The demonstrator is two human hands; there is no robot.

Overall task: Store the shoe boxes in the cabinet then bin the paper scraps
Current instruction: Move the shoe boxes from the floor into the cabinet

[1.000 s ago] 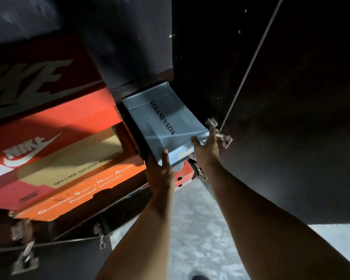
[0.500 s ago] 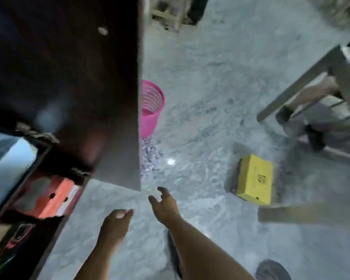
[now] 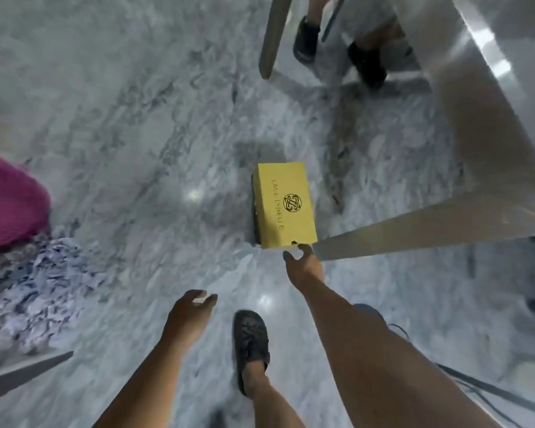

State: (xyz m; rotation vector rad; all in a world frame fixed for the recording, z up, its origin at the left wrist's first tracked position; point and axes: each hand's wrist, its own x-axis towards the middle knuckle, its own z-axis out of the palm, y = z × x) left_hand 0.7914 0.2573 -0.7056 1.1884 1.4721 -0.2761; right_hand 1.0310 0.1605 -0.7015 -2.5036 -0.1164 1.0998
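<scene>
A yellow shoe box (image 3: pixel 286 202) with a dark round logo lies flat on the grey marbled floor. My right hand (image 3: pixel 301 263) reaches toward its near short edge, fingers apart, fingertips just short of the box and holding nothing. My left hand (image 3: pixel 190 310) hangs lower and to the left, loosely curled and empty. A heap of pale paper scraps (image 3: pixel 40 282) lies on the floor at the left. Beside the heap stands a pink mesh bin (image 3: pixel 10 199), partly cut off by the frame edge.
A metal table (image 3: pixel 488 125) overhangs at the right, its edge just beside the box. A table leg (image 3: pixel 274 35) and another person's dark shoes (image 3: pixel 366 63) are at the top. My own sandalled foot (image 3: pixel 250 341) is below the box. A dark cabinet door edge (image 3: pixel 22 372) shows bottom left.
I have turned away from the cabinet, where both hands pushed a blue-grey box in. Now I face the floor, and my right hand has stretched out to the yellow box.
</scene>
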